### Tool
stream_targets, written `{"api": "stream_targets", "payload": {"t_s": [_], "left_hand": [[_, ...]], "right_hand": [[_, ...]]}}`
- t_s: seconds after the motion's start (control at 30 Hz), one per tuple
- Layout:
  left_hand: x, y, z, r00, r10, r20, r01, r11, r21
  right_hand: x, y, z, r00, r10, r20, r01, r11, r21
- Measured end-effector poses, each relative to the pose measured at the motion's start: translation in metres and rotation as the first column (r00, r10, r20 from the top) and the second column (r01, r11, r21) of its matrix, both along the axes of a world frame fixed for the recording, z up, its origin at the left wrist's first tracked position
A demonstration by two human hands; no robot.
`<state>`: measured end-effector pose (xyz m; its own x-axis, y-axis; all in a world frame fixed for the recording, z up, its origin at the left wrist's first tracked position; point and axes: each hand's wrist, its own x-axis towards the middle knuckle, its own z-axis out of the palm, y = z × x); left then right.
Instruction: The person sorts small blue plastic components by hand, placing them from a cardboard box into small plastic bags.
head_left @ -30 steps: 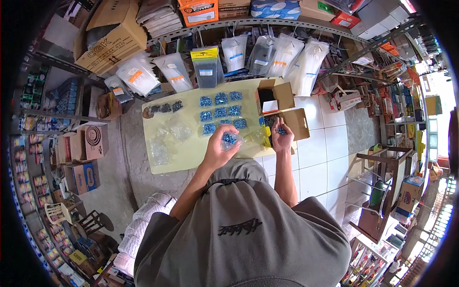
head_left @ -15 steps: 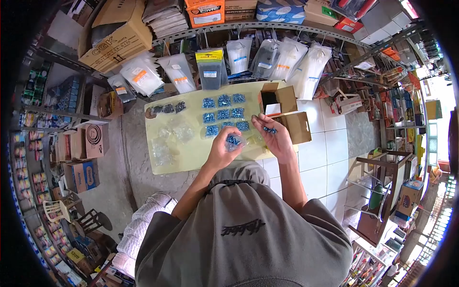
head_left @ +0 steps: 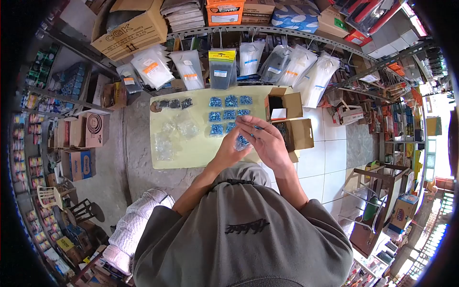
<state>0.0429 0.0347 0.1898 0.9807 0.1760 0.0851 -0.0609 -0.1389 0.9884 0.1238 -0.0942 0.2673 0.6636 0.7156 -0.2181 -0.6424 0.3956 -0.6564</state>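
Note:
My left hand [head_left: 227, 153] is closed round a small clear plastic bag [head_left: 242, 142] with small blue pieces inside. Over the bag's mouth, my right hand [head_left: 270, 146] is cupped with its fingers bent, pinching a few small blue pieces [head_left: 258, 127]; their exact kind is too small to tell. Both hands touch or nearly touch, and part of the bag is hidden behind the right fingers. Just beyond them, several filled bags of blue pieces [head_left: 231, 101] lie in rows on the pale yellow table [head_left: 201, 155], the nearest partly covered by my hands.
Clear plastic bags [head_left: 164, 148] and small dark packets [head_left: 174, 103] lie on the table's left. Two open cardboard boxes [head_left: 302, 134] stand at its right edge. Packs of cable ties [head_left: 222, 71] hang from the shelf behind. A white wrapped bundle [head_left: 138, 225] is at lower left.
My right hand has moved left from beside the boxes to above the bag, carrying the blue pieces. My left hand has stayed round the bag. The whole view has shifted slightly.

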Motion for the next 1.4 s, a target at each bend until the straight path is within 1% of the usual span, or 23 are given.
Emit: {"api": "stream_targets", "payload": {"t_s": [0.13,0.2,0.37,0.43,0.63,0.73,0.83,0.93,1.0,1.07,1.13,1.23,1.3,1.37,1.4], "left_hand": [[0.001,0.000,-0.006,1.000,0.016,0.002,-0.016,0.999,-0.041],[0.000,0.002,-0.009,1.000,-0.017,-0.025,0.018,1.000,0.019],[0.001,0.001,-0.006,1.000,0.006,0.023,-0.006,1.000,0.011],[0.001,0.000,-0.009,0.999,0.010,0.037,-0.010,1.000,0.004],[0.001,0.000,-0.012,0.999,0.006,0.036,-0.005,1.000,-0.030],[0.002,0.000,-0.017,1.000,-0.007,0.017,0.007,1.000,-0.002],[0.002,0.000,-0.013,0.999,0.018,0.041,-0.018,1.000,0.010],[0.002,-0.001,-0.016,0.999,0.013,0.036,-0.013,1.000,-0.015],[0.002,-0.003,-0.015,1.000,0.014,0.014,-0.013,0.998,-0.069],[0.002,-0.003,-0.012,1.000,0.020,0.016,-0.018,0.997,-0.072],[0.002,-0.003,-0.008,0.999,0.027,0.019,-0.026,0.997,-0.074],[0.002,-0.002,-0.008,1.000,0.013,0.014,-0.012,0.999,-0.051],[0.002,-0.002,-0.011,0.999,0.019,0.043,-0.015,0.997,-0.082],[0.002,-0.002,-0.014,0.999,0.015,0.035,-0.013,0.997,-0.079],[0.003,-0.002,-0.015,1.000,0.012,0.027,-0.010,0.997,-0.077]], "right_hand": [[-0.003,0.001,0.001,0.999,0.010,0.050,-0.010,1.000,-0.008],[-0.003,0.001,0.001,0.998,0.015,0.068,-0.013,1.000,-0.021],[-0.004,0.001,0.005,0.993,0.048,0.107,-0.045,0.998,-0.034],[-0.005,0.002,0.007,0.990,0.043,0.136,-0.026,0.992,-0.121],[-0.004,0.002,0.009,0.985,0.057,0.164,-0.033,0.989,-0.148],[-0.004,0.002,0.007,0.982,0.063,0.178,-0.040,0.991,-0.128],[-0.005,0.003,0.008,0.978,0.054,0.202,-0.033,0.994,-0.107],[-0.004,0.002,0.008,0.974,0.075,0.213,-0.052,0.992,-0.113],[-0.005,0.002,0.008,0.971,0.075,0.226,-0.048,0.991,-0.125],[-0.006,0.003,0.009,0.968,0.075,0.240,-0.042,0.990,-0.137],[-0.006,0.002,0.010,0.965,0.059,0.256,-0.031,0.993,-0.110],[-0.005,0.003,0.007,0.970,0.052,0.238,-0.029,0.994,-0.101],[-0.004,0.002,0.005,0.971,0.051,0.233,-0.031,0.996,-0.088],[-0.003,0.003,0.004,0.972,0.050,0.229,-0.033,0.997,-0.075],[-0.003,0.003,0.004,0.982,0.039,0.185,-0.027,0.997,-0.068]]}}
